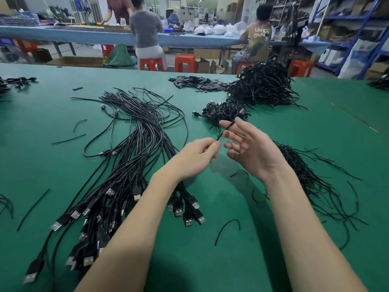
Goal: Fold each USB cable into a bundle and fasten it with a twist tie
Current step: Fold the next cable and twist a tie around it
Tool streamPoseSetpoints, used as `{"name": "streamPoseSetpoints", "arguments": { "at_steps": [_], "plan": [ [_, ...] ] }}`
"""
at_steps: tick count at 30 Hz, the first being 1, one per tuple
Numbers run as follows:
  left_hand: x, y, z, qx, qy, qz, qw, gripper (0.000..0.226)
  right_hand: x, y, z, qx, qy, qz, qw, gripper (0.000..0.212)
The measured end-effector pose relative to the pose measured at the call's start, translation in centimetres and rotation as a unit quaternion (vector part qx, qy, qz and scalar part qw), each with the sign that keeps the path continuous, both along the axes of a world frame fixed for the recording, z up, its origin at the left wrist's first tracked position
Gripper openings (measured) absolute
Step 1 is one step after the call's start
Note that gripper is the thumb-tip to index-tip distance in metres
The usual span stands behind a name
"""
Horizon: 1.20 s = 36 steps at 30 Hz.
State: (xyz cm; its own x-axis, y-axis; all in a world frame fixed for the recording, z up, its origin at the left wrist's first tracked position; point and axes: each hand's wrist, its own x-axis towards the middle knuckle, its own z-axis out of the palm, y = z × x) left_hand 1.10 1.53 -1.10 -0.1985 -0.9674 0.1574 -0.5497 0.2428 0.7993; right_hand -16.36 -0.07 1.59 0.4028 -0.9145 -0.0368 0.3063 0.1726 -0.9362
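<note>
A thin black twist tie is held up above the green table, between my two hands. My left hand pinches its lower end with curled fingers. My right hand has its fingers spread and fairly straight, and the tie's upper part runs along its fingertips. A long sheaf of loose black USB cables lies left of my hands, plugs toward me. A small pile of tied bundles sits just beyond my hands.
A heap of black twist ties lies to the right of my right forearm, and stray ties dot the table. A large cable pile and flat black parts lie at the far edge. People sit at a blue bench behind.
</note>
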Motion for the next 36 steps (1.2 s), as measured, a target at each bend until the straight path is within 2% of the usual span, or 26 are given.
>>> {"name": "streamPoseSetpoints", "arguments": {
  "at_steps": [1, 3, 5, 9, 12, 13, 15, 17, 19, 23, 27, 30, 33, 36],
  "plan": [
    [-0.4, 0.0, 0.2, 0.026, 0.066, -0.003, 0.997, 0.040, 0.2, 0.0, -0.1, -0.009, 0.007, -0.005, 1.000, 0.053],
    [-1.3, 0.1, 0.6, 0.070, 0.189, -0.008, 0.979, 0.039, 0.9, -0.1, -0.4, -0.040, 0.090, -0.032, 0.995, 0.053],
    [-2.0, 0.3, 1.1, 0.105, 0.314, -0.019, 0.944, 0.034, 1.8, 0.1, -0.8, -0.055, 0.148, -0.014, 0.987, 0.055],
    [-1.9, 0.6, 2.0, 0.153, 0.564, -0.031, 0.811, 0.020, 3.3, 0.8, -1.8, -0.035, 0.073, 0.062, 0.995, 0.052],
    [-1.1, 0.5, 2.6, 0.177, 0.675, -0.010, 0.716, 0.023, 3.7, 1.1, -1.8, -0.060, 0.117, 0.067, 0.989, 0.061],
    [-0.8, 0.4, 2.8, 0.177, 0.693, 0.002, 0.698, 0.023, 3.7, 1.2, -1.8, -0.074, 0.137, 0.048, 0.987, 0.058],
    [-0.3, 0.3, 2.9, 0.173, 0.699, 0.031, 0.693, 0.025, 3.2, 1.3, -1.9, -0.140, 0.185, -0.010, 0.973, 0.046],
    [0.0, 0.2, 2.7, 0.180, 0.693, 0.052, 0.696, 0.029, 2.7, 1.4, -1.6, -0.174, 0.194, -0.015, 0.965, 0.034],
    [0.3, 0.1, 2.6, 0.184, 0.698, 0.052, 0.690, 0.033, 2.2, 1.2, -1.0, -0.143, 0.169, 0.052, 0.974, 0.030],
    [1.0, -0.2, 2.8, 0.194, 0.719, 0.028, 0.667, 0.045, -0.3, 0.9, -0.2, -0.042, 0.133, 0.189, 0.972, 0.046],
    [2.4, -0.2, 2.6, 0.169, 0.724, 0.060, 0.666, 0.051, -3.1, 0.9, -0.8, -0.023, 0.159, 0.240, 0.957, 0.042],
    [2.6, -0.1, 2.6, 0.149, 0.719, 0.055, 0.677, 0.053, -3.5, 0.3, -1.2, -0.021, 0.231, 0.228, 0.946, 0.024],
    [2.3, 0.3, 3.1, 0.131, 0.701, -0.016, 0.701, 0.052, -2.1, -0.4, -1.7, 0.017, 0.314, 0.163, 0.935, 0.019],
    [2.0, 0.9, 3.3, 0.156, 0.624, -0.125, 0.755, 0.050, -0.9, -0.7, -2.3, 0.080, 0.285, 0.023, 0.955, 0.010]
  ]
}}
